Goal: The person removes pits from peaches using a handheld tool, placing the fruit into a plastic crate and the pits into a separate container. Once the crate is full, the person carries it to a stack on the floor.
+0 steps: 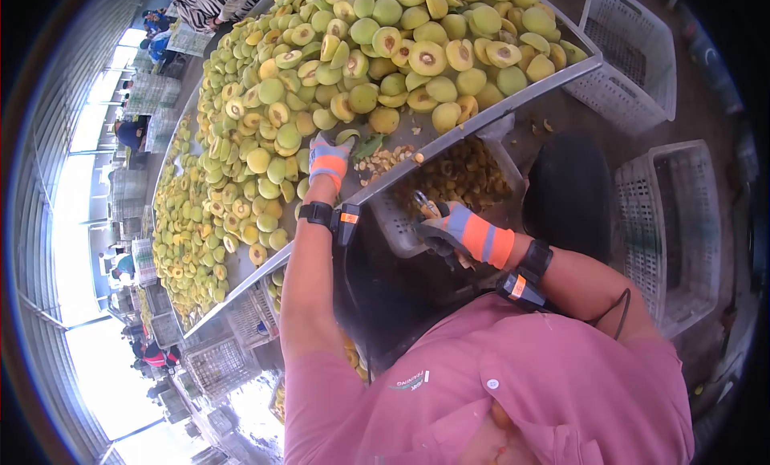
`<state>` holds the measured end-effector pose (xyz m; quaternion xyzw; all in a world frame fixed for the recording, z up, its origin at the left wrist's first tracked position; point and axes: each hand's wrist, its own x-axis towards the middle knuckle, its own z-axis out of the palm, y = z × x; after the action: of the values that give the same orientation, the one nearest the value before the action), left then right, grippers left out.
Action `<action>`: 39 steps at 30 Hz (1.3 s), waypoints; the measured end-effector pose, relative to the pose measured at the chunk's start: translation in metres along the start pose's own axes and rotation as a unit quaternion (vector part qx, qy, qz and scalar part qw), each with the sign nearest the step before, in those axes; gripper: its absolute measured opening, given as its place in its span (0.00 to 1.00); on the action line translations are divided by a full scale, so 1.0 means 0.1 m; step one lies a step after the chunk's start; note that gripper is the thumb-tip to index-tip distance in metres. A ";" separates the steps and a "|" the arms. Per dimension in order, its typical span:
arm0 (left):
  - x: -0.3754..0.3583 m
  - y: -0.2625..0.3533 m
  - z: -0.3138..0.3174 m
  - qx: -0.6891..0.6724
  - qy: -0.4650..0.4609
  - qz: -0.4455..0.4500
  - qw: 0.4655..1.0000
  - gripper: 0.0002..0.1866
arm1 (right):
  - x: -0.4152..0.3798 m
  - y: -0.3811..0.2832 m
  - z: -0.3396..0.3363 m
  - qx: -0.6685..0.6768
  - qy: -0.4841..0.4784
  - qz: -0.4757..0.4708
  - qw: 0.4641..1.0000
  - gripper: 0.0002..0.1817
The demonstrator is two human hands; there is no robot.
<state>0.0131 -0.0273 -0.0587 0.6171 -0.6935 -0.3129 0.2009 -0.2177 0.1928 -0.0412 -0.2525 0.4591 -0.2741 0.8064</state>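
My left hand (327,157), in an orange and grey glove, reaches over the metal table's edge to the heap of halved green-yellow fruit (265,136). Its fingers are bent against the fruit, and whether they grip a piece is hidden. Beside it lie a green leaf (368,147) and a small pile of pits or scraps (389,162). My right hand (459,231), gloved alike, is closed round a small metal-tipped tool (427,205). That tool is above a white crate (401,231) holding brownish pieces (473,176), below the table edge.
The table's metal rim (473,128) runs diagonally between my hands. White plastic crates stand on the right (674,232) and upper right (626,56), with more at the lower left (218,366). Other people work far off at the left (132,134).
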 end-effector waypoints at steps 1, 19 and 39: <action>0.00 0.01 0.01 0.051 -0.024 -0.006 0.998 0.40 | -0.03 -0.02 0.00 -0.004 -0.004 -0.015 1.000 0.13; -1.55 0.96 0.15 -0.455 -0.130 0.007 0.881 0.29 | -0.05 -0.12 0.02 -0.010 0.006 -0.274 0.962 0.07; -1.79 1.23 0.54 -0.388 0.036 -0.032 0.921 0.20 | -0.03 -0.03 -0.08 -0.159 0.074 -0.318 0.932 0.13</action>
<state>-0.0848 0.1640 0.0055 0.5234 -0.4902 -0.5409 0.4395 -0.2270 0.1914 -0.0414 -0.4890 0.4505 -0.4580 0.5900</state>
